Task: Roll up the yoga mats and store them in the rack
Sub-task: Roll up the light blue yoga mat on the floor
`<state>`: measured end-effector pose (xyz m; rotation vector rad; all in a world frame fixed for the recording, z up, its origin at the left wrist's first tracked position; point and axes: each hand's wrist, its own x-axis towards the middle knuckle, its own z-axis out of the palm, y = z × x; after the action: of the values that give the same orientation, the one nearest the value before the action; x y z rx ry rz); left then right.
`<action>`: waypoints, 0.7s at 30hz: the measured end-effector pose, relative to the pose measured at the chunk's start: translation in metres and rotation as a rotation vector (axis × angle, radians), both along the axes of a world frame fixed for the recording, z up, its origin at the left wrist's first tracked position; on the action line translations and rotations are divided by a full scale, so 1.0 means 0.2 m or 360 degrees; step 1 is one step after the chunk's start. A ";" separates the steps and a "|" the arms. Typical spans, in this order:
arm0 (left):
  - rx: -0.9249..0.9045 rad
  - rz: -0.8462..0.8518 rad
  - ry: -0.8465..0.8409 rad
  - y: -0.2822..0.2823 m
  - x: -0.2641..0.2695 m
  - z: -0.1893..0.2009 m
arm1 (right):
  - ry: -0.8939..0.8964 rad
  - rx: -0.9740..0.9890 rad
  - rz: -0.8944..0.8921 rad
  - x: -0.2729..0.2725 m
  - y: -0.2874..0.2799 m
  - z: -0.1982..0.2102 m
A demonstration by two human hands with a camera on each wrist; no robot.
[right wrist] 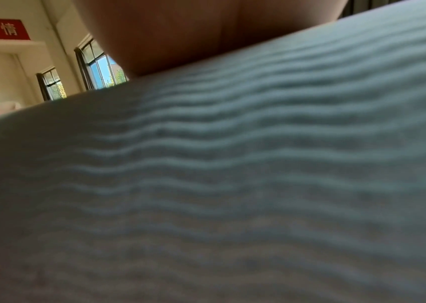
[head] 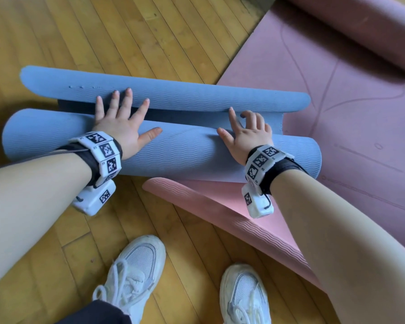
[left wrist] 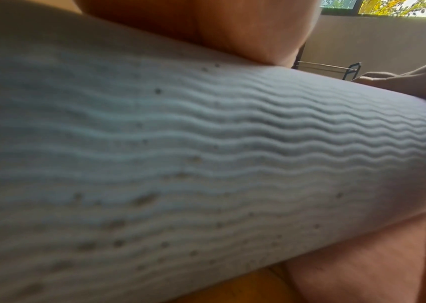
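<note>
A blue ribbed yoga mat (head: 173, 155) lies across the wooden floor, rolled into a thick tube. Its free end (head: 173, 94) curls up just beyond the roll. My left hand (head: 124, 113) lies flat on the roll with fingers spread, the fingertips touching the free end. My right hand (head: 243, 127) presses on the roll further right, index finger straight and the other fingers bent over the top. A pink mat (head: 337, 101) lies under the roll's right end. The blue mat (left wrist: 206, 143) fills the left wrist view, where a metal rack (left wrist: 336, 68) stands by the far wall. The right wrist view shows mostly blue mat (right wrist: 232, 184).
The pink mat's far end is rolled up (head: 372, 31) at the top right, and its near corner (head: 220, 206) is folded over by my right wrist. My white shoes (head: 136, 272) stand on the wooden floor (head: 126, 31) just behind the roll.
</note>
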<state>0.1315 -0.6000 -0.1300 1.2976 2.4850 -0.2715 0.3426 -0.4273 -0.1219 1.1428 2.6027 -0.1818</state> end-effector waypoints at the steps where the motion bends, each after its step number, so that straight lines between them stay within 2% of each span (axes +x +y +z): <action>1: -0.0006 0.0003 -0.0015 0.01 -0.01 0.00 | -0.0019 0.0015 -0.0012 -0.01 0.00 0.00; 11: -0.0095 0.0024 -0.0021 0.08 -0.03 0.05 | -0.0114 -0.0164 -0.0045 -0.06 0.07 -0.01; 16: -0.0040 0.0035 0.0025 -0.02 0.01 0.04 | -0.0088 -0.0171 -0.0064 -0.08 0.09 -0.01; 21: -0.0017 0.0062 -0.0002 0.01 -0.03 0.03 | -0.0090 -0.0137 -0.0054 -0.10 0.10 0.00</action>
<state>0.1256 -0.5980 -0.1235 1.2434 2.5012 -0.2740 0.3222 -0.4072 -0.1220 1.1460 2.5021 -0.2622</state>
